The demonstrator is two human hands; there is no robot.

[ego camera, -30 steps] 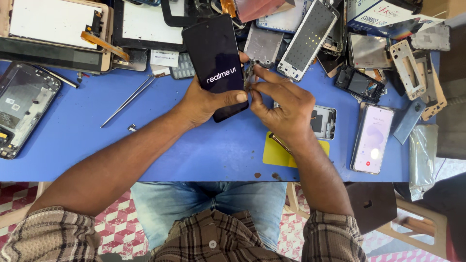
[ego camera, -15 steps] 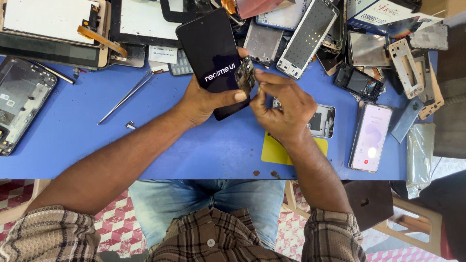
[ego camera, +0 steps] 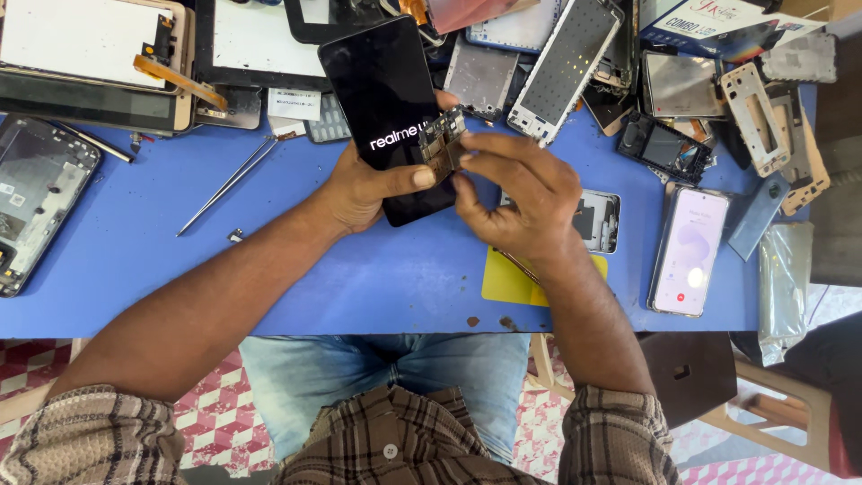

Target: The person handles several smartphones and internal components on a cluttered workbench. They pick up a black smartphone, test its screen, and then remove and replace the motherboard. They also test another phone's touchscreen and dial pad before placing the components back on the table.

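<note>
My left hand (ego camera: 364, 189) grips a black smartphone (ego camera: 382, 99) with a lit dark screen, held tilted over the blue table (ego camera: 269, 269), thumb pressed on its lower edge. My right hand (ego camera: 521, 193) pinches a small brown circuit board (ego camera: 443, 142) against the phone's right edge. A thin cable seems to join board and phone, though I cannot make it out clearly. A yellow pad (ego camera: 507, 278) lies under my right wrist.
Metal tweezers (ego camera: 229, 184) lie left of my hands. A pale phone with a lit screen (ego camera: 690, 251) rests at the right. An opened phone body (ego camera: 36, 198) sits at the far left. Several frames, screens and parts crowd the table's far edge.
Both hands have lifted the phone and board slightly toward the far edge, and the phone is tilted more upright. My right fingers have shifted their pinch on the board.
</note>
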